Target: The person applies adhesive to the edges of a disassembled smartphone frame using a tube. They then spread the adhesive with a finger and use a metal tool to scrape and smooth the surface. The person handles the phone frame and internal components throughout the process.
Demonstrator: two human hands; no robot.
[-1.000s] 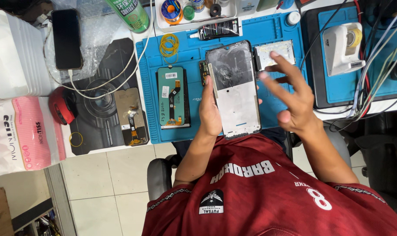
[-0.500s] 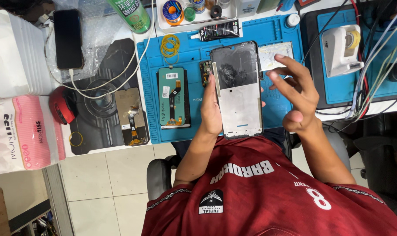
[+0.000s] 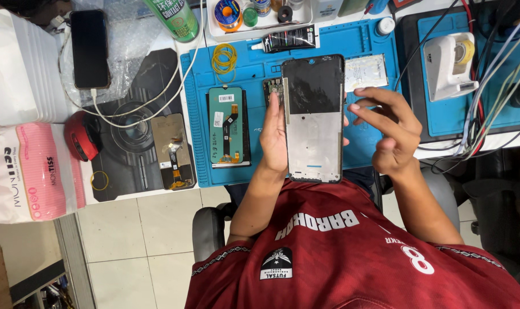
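The left hand (image 3: 274, 137) holds a phone frame (image 3: 313, 117) by its long left edge, above the blue mat (image 3: 329, 40) on the counter (image 3: 500, 140). Its grip is narrow, thumb along the rim. The right hand (image 3: 389, 134) hovers just beside the frame's right edge, fingers loosely spread, holding nothing. The frame looks light, thin and stiff, probably fragile at the dark glass half and slippery on its faces; the edges seem the safest place to hold. A screen part (image 3: 228, 126) lies on the mat to the left.
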